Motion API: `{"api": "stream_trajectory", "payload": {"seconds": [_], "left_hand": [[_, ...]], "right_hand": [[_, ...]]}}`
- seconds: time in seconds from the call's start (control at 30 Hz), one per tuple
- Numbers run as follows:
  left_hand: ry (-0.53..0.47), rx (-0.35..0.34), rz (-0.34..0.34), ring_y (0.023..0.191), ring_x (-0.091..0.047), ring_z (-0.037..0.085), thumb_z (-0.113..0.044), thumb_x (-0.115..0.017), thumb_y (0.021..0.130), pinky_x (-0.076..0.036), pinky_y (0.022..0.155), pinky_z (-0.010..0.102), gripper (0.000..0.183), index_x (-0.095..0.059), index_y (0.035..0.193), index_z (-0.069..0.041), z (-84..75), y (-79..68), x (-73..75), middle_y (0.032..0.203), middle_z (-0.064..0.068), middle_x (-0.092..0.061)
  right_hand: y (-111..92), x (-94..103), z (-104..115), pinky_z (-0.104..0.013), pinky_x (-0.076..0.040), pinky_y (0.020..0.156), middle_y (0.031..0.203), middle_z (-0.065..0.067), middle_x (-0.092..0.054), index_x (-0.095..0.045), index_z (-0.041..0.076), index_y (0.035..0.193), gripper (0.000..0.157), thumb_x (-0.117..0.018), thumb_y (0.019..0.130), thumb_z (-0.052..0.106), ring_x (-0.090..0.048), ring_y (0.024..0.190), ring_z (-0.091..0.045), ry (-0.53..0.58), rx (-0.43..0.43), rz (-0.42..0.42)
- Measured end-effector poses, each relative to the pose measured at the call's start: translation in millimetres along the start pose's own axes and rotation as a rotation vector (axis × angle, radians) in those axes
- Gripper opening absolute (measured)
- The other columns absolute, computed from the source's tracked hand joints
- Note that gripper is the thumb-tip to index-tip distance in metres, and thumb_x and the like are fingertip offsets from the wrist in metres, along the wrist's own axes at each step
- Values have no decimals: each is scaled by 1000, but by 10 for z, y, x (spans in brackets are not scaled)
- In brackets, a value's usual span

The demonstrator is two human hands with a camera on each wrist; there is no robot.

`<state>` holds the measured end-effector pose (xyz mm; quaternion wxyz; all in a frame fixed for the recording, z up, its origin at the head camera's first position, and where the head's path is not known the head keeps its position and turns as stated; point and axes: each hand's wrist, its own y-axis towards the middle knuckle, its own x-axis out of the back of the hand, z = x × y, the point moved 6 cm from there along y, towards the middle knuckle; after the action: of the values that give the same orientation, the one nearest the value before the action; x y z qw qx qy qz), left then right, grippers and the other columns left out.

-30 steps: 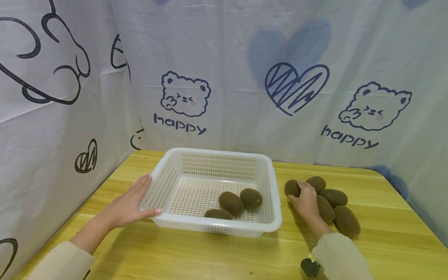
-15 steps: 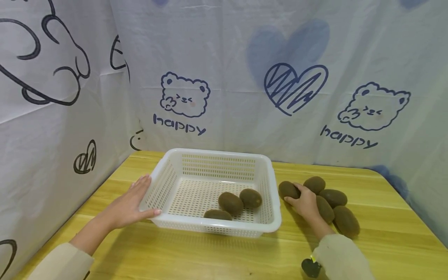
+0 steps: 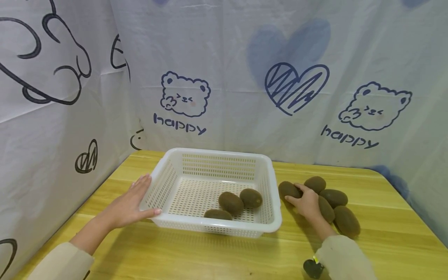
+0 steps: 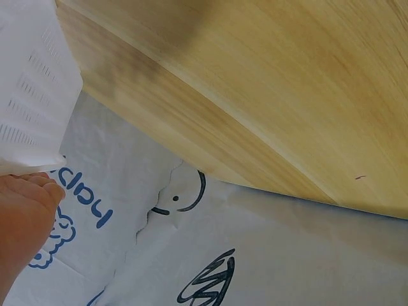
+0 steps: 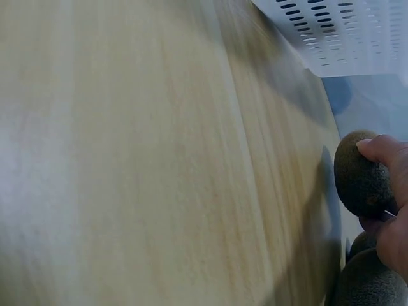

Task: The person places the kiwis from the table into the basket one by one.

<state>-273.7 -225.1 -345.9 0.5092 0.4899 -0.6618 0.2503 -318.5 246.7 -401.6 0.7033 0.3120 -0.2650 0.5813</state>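
Observation:
In the head view a white plastic basket (image 3: 213, 186) stands on the table, with 3 kiwis (image 3: 231, 203) inside near its front right corner. My left hand (image 3: 127, 206) rests against the basket's left end, fingers spread and fairly straight along the side, thumb on the front rim. To the right of the basket, my right hand (image 3: 308, 203) grips a kiwi (image 3: 289, 189) between thumb and fingers. The right wrist view shows this kiwi (image 5: 360, 175) too, with the thumb on top. Several more kiwis (image 3: 334, 197) lie around the right hand, one partly hidden by it.
The yellow wood-grain table (image 3: 196, 256) meets a white printed cloth (image 3: 238, 116) at the back and on the left. Near the right sleeve a small dark object (image 3: 312, 268) shows; its kind is unclear.
Over the last second the kiwi in my right hand has shifted slightly left, towards the basket. In the last half second almost nothing has moved; the left hand stays put.

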Motion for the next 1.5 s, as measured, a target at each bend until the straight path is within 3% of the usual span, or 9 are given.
{"api": "stream_trajectory", "payload": {"seconds": [0.67,1.13,1.33,1.5], "left_hand": [[1,4,3,141,-11,43,-53,-62,79,-15,113,58,102,-12,146,6,7,4,3,153,26,-10],[-2,14,6,141,-11,44,-53,-62,79,-16,112,59,102,-12,146,6,11,2,0,153,26,-11],[-2,15,7,140,-12,44,-53,-62,79,-16,111,61,102,-12,146,6,3,-1,7,153,26,-11],[-5,15,10,140,-11,44,-53,-62,79,-16,111,61,102,-12,146,6,2,0,12,153,26,-11]], "right_hand": [[-19,246,152,-57,-37,102,140,-28,-40,-42,0,137,62,-66,85,22,-38,126,-47,53,-20,-46],[-57,445,335,-54,-40,101,136,-25,-46,-46,-1,134,63,-69,83,26,-42,125,-44,57,47,-118],[-81,495,413,-53,-39,101,139,-25,-43,-44,0,136,65,-68,83,29,-40,127,-43,72,50,-98],[-114,523,501,-50,-44,97,137,-24,-46,-44,1,136,65,-69,83,30,-48,121,-40,97,74,-95]]}}
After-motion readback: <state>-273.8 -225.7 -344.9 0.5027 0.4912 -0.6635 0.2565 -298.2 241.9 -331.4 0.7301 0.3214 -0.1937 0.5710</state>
